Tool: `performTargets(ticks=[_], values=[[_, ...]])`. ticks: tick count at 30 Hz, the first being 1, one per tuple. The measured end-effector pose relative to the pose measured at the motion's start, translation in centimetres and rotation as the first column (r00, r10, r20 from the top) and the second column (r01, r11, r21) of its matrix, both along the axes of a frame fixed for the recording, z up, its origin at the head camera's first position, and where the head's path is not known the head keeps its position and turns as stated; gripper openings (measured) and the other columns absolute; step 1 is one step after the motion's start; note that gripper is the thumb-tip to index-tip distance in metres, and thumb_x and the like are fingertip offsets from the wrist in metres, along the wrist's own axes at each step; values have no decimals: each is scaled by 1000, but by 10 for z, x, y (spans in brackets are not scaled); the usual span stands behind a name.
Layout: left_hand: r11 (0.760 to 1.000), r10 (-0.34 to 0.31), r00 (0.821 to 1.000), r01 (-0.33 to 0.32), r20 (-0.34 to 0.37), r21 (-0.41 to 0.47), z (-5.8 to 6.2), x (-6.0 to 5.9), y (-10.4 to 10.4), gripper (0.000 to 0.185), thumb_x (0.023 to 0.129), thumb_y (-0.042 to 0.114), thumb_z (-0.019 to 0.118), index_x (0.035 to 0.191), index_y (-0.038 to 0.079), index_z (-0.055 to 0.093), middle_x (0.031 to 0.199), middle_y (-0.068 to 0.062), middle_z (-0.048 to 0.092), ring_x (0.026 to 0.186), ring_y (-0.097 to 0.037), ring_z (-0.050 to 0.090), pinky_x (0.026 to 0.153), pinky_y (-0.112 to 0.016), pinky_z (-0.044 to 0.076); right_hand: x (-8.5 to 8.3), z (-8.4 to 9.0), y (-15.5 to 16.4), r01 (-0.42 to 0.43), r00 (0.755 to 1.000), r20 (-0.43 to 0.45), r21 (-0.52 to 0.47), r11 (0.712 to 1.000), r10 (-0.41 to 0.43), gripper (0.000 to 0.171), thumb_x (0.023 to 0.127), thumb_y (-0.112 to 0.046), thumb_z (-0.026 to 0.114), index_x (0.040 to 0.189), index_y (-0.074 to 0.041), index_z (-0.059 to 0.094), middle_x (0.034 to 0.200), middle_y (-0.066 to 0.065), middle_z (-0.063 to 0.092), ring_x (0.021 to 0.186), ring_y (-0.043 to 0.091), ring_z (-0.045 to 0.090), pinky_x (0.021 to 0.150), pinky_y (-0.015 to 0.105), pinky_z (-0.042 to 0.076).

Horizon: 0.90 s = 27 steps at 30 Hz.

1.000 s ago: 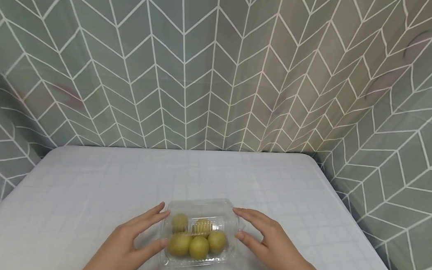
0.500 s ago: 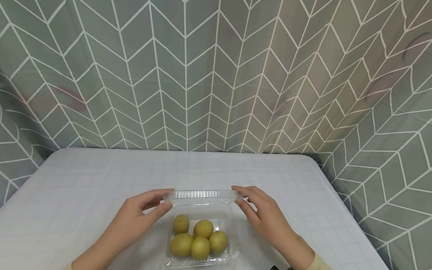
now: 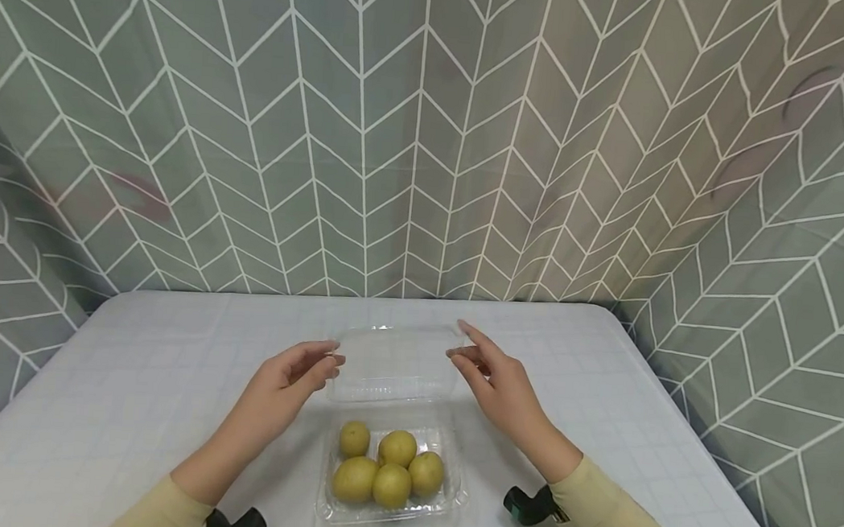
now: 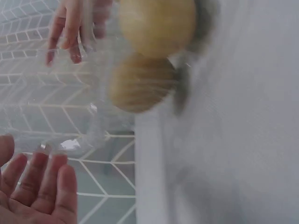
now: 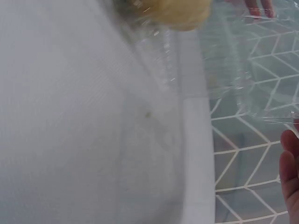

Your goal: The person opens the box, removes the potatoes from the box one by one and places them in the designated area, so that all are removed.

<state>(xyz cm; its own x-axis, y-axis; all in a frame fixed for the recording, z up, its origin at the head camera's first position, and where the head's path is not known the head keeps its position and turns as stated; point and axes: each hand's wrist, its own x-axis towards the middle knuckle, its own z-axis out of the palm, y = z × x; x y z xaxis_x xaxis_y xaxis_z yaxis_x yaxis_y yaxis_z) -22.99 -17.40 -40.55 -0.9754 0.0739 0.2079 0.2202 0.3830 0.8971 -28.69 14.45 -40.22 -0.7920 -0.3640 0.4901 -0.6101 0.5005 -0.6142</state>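
A clear plastic fruit box stands on the table near me, its lid [image 3: 394, 362] swung up and tilted back on the far side. Several round yellow-green fruits [image 3: 391, 486] lie in the tray [image 3: 327, 509]. My left hand [image 3: 276, 388] pinches the lid's left edge with thumb and fingertips. At the opposite edge, my right hand [image 3: 508, 394] pinches the lid between thumb and fingers, its index finger stretched out. In the left wrist view, the fingertips of the left hand [image 4: 42, 186] meet the lid's rim. The right wrist view shows only part of the right hand [image 5: 290, 172].
A white cloth covers the table [image 3: 191, 362]. Behind it and at both sides hangs a grey-green curtain [image 3: 415, 134] with white chevron lines. Dark wrist-camera mounts [image 3: 529, 505] stick out below both forearms, close over the tabletop.
Both hands have moved forward, away from me, and the lid has swung from lying over the fruits to tilted back behind them. The fruits and tray have stayed in place.
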Motion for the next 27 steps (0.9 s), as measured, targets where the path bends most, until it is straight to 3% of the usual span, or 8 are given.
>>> performTargets(ticks=[3, 6, 8, 13, 17, 21, 27], values=[[1000, -11, 1000, 11, 0, 27, -7, -5, -3, 45, 100, 32, 61, 140, 15, 50, 120, -5, 68, 103, -18, 67, 84, -28, 54, -5, -7, -1, 0, 1000, 8, 5, 1000, 0, 69, 99, -17, 63, 157, -17, 27, 110, -6, 72, 93, 10, 68, 79, 32, 55], [1000, -7, 1000, 7, 0, 20, -13, -8, -4, 53, 99, 23, 64, 147, 17, 42, 119, -8, 68, 100, -20, 68, 81, -27, 55, -9, -13, -3, 0, 1000, 3, 31, 1000, 0, 76, 98, -14, 65, 159, -16, 20, 110, -5, 72, 89, 10, 68, 76, 31, 55], [1000, 0, 1000, 0, -8, -9, -15, -8, -4, 62, 98, 19, 66, 152, 22, 36, 119, -7, 68, 97, -21, 69, 78, -27, 56, -10, -17, -3, 0, 1000, -5, 52, 999, 1, 75, 97, -13, 66, 158, -14, 23, 109, -4, 72, 88, 10, 68, 75, 31, 56], [980, 13, 997, -27, -69, -196, -19, -7, -4, 71, 97, 19, 66, 156, 32, 30, 121, -1, 68, 95, -15, 69, 77, -28, 57, -10, -23, -4, 7, 1000, -1, 92, 996, -7, 61, 96, -14, 68, 151, -12, 41, 110, -3, 72, 89, 8, 68, 73, 28, 55], [960, 10, 997, -30, -73, -277, -22, -7, -3, 65, 97, 21, 67, 154, 23, 37, 124, -1, 67, 95, -14, 69, 80, -32, 56, -7, -25, -3, -5, 999, 42, 124, 992, 0, 54, 96, -15, 67, 147, -10, 49, 117, 0, 70, 89, 7, 67, 74, 27, 55], [951, 9, 1000, -18, -28, -308, -24, -7, -4, 62, 96, 20, 68, 152, 15, 41, 123, -2, 67, 93, -13, 69, 79, -31, 56, -3, -26, -2, -38, 991, 129, 144, 989, 19, 50, 97, -19, 66, 144, -11, 52, 126, 3, 66, 93, 8, 67, 77, 27, 55], [941, 11, 999, 2, 37, -337, -26, -6, -3, 54, 97, 21, 67, 146, 9, 49, 122, -4, 67, 95, -14, 68, 75, -29, 55, 3, -30, 1, -52, 978, 210, 177, 983, 14, 42, 98, -25, 65, 138, -11, 60, 125, 6, 67, 93, 10, 67, 78, 27, 55]])
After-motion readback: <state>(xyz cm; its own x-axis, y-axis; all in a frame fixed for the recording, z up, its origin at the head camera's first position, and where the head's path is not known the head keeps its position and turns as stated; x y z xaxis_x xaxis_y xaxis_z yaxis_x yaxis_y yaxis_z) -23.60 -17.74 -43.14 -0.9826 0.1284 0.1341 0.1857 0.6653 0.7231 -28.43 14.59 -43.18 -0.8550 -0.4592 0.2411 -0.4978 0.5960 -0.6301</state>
